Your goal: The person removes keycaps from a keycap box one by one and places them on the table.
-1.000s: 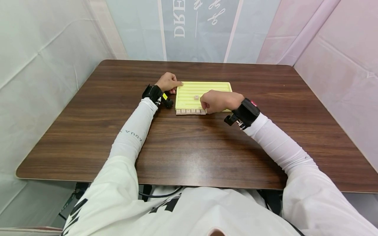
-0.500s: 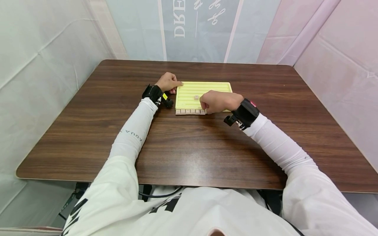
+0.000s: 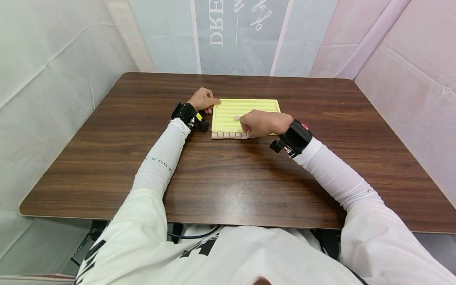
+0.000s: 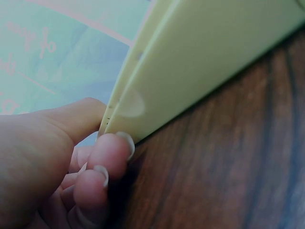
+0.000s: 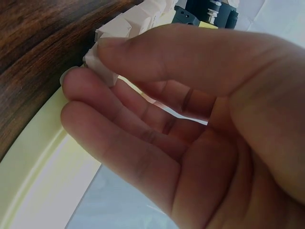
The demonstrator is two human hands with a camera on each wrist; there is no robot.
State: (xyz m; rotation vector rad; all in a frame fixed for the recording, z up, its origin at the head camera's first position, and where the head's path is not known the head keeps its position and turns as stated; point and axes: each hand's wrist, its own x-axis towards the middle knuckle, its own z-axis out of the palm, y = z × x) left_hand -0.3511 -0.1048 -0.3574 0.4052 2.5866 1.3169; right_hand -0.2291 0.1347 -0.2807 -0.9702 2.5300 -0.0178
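Note:
A pale yellow ridged tray [image 3: 246, 105] lies on the table in the head view. My left hand [image 3: 202, 99] grips its far left corner, thumb on the rim and fingers curled against the side wall [image 4: 190, 62]. Along the tray's near edge stands a row of small whitish keycaps [image 3: 226, 135]. My right hand [image 3: 261, 122] is at the right end of this row; in the right wrist view its thumb and a finger pinch the end keycap [image 5: 101, 69], which touches its neighbour. A single keycap [image 3: 236, 118] sits on the tray, partly hidden by the right hand.
The brown wooden table [image 3: 228, 178] reaches past the tray on all sides. Pale fabric walls [image 3: 235, 47] stand behind it and at both sides. A black camera band [image 3: 297, 136] is on the right wrist, another [image 3: 185, 113] on the left.
My right hand has shifted very slightly left, and the keycap row has slid a little left with it. More of the single keycap is now covered. The left hand has stayed put.

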